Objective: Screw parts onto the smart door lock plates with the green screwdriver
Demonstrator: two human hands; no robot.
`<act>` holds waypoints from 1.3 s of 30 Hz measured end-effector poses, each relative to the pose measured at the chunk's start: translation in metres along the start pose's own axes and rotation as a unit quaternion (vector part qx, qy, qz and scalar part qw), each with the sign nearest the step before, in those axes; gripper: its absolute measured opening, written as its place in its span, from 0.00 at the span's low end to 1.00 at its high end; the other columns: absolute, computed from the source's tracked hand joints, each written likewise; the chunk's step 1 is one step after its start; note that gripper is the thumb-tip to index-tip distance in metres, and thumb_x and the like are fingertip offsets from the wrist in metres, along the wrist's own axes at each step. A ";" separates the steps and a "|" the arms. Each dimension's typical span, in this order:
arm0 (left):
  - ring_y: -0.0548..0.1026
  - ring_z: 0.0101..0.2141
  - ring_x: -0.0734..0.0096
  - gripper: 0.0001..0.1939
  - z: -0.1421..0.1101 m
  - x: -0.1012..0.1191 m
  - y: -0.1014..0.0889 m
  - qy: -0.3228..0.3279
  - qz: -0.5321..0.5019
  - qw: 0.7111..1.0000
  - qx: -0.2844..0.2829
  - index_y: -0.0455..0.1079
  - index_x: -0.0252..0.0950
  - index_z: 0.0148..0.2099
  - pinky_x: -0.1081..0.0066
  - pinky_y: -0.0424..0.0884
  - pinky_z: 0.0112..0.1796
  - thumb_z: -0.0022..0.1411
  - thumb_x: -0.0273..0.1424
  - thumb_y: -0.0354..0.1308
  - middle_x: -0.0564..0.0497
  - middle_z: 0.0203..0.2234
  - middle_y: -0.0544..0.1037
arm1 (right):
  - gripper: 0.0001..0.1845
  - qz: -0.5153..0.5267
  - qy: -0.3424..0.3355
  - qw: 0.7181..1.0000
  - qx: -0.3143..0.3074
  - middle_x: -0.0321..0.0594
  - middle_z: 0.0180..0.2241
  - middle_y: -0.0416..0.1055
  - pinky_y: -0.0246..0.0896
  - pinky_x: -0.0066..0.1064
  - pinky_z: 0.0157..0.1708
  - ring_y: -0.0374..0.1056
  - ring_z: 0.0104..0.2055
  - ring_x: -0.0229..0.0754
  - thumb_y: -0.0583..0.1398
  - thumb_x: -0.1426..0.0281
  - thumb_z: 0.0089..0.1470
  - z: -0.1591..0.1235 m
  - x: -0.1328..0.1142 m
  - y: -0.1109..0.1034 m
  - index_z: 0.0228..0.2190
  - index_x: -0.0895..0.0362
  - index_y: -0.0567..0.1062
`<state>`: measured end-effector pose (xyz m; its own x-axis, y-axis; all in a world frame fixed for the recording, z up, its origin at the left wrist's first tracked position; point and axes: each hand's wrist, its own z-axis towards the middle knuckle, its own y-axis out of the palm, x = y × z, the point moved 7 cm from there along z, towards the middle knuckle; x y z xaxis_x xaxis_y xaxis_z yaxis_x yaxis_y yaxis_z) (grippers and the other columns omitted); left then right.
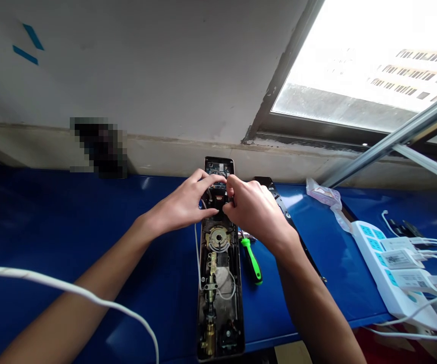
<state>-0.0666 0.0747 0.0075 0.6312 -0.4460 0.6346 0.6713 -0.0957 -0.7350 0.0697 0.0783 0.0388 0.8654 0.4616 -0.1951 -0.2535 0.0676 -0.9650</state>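
This is a small workshop or repair corner, set indoors under a window. That is shown by a blue-painted workbench (51, 217), on which an opened electronic door lock (220, 298) is laid out with its brass mechanism exposed, and a green-handled screwdriver (252, 261) is placed just beside it. Power is supplied by a white power strip (389, 268) crowded with plugged-in adapters, a sign of bench work on electrics. The bench is backed by a scuffed plaster wall (146, 65) and a dark-framed window (340, 76) — a multi-storey building (416, 71) is seen through it.
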 end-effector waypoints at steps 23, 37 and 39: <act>0.75 0.52 0.56 0.35 0.004 -0.007 -0.005 0.007 -0.040 0.998 0.037 0.63 0.47 0.62 0.57 0.80 0.48 0.54 0.31 0.72 0.48 0.58 0.68 | 0.19 0.178 -0.087 0.941 0.274 0.30 0.24 0.53 0.46 0.29 0.25 0.47 0.24 0.34 0.55 0.82 0.57 -0.029 0.014 0.035 0.23 0.53 0.53; 0.75 0.53 0.55 0.35 0.005 -0.005 -0.005 0.004 -0.049 0.998 0.028 0.63 0.47 0.62 0.56 0.79 0.50 0.55 0.33 0.72 0.47 0.57 0.68 | 0.25 0.231 -0.117 0.910 0.325 0.28 0.23 0.47 0.41 0.30 0.23 0.43 0.23 0.32 0.57 0.82 0.57 -0.030 0.016 0.033 0.21 0.53 0.47; 0.74 0.53 0.54 0.35 0.005 -0.005 -0.005 0.004 -0.044 0.999 0.028 0.63 0.47 0.62 0.55 0.79 0.51 0.55 0.33 0.72 0.47 0.58 0.68 | 0.25 0.235 -0.117 0.907 0.330 0.28 0.22 0.47 0.41 0.30 0.23 0.42 0.23 0.32 0.57 0.82 0.57 -0.030 0.017 0.033 0.21 0.53 0.47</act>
<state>-0.0713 0.0818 0.0091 0.5655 -0.4454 0.6941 0.7451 -0.0849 -0.6615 0.0888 0.0613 -0.0017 0.4995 0.7462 -0.4402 -0.8405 0.2943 -0.4549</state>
